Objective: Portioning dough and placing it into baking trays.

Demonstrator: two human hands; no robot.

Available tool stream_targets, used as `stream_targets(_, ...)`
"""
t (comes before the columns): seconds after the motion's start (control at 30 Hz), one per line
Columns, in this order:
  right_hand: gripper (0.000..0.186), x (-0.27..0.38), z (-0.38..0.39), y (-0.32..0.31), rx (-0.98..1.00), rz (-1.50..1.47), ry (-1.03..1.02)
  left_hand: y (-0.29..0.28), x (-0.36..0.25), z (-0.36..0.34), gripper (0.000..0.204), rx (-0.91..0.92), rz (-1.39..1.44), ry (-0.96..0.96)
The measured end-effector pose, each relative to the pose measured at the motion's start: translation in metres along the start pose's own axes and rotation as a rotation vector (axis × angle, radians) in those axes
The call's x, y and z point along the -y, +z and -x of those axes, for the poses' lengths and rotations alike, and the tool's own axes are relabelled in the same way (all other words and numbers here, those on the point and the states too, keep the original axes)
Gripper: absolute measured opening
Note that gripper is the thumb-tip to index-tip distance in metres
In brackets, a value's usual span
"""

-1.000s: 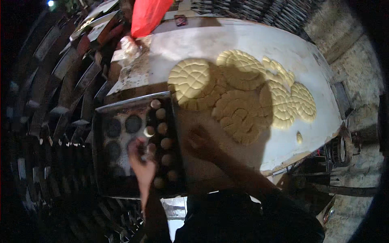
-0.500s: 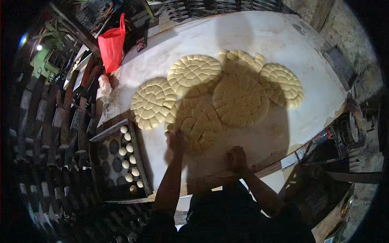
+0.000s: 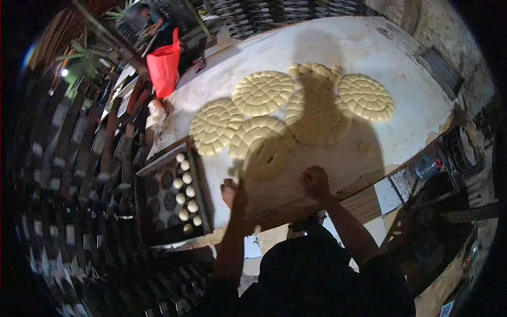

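Left of centre in the frame, a dark tray [image 3: 199, 185] carries pale dough balls [image 3: 181, 198] towards its right side, mostly spaced, probably to keep them from sticking. Next comes the left hand [image 3: 229, 194], near the worktop [image 3: 414, 132] front, fingers partly bent; I cannot tell whether its grip holds anything. Across the centre, segmented dough rounds [image 3: 262, 93] lie flat, presumably within easy reach. At lower centre, the right hand [image 3: 315, 181] has a narrow grip, fingers curled in, any contents hidden. Farther right, a small dough piece [image 3: 365, 149] lies in shadow.
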State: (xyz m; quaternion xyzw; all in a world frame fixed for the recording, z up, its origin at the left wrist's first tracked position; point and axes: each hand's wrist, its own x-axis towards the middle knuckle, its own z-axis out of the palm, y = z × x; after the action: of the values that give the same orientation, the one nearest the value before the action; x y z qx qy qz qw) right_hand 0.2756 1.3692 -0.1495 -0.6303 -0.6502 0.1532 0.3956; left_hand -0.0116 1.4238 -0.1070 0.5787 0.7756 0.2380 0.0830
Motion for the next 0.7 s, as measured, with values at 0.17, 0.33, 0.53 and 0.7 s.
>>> stream_targets(0.17,0.019,0.049,0.021,0.027,0.231,-0.264,0.070,-0.061,0.102,0.079,0.027,-0.260,0.487,0.076)
stream_targets(0.33,0.044,0.149,0.106,0.107,0.832,-1.276,0.466,-0.145,0.083,0.117,0.033,-0.040,1.230,-0.115)
stream_targets(0.53,0.039,0.243,0.073,0.054,0.295,-0.617,0.164,-0.128,0.085,0.126,0.039,-0.075,1.204,0.118)
stream_targets(0.7,0.043,0.153,0.054,0.022,0.082,-0.735,0.327,-0.088,0.100,0.103,0.029,-0.214,1.268,0.065)
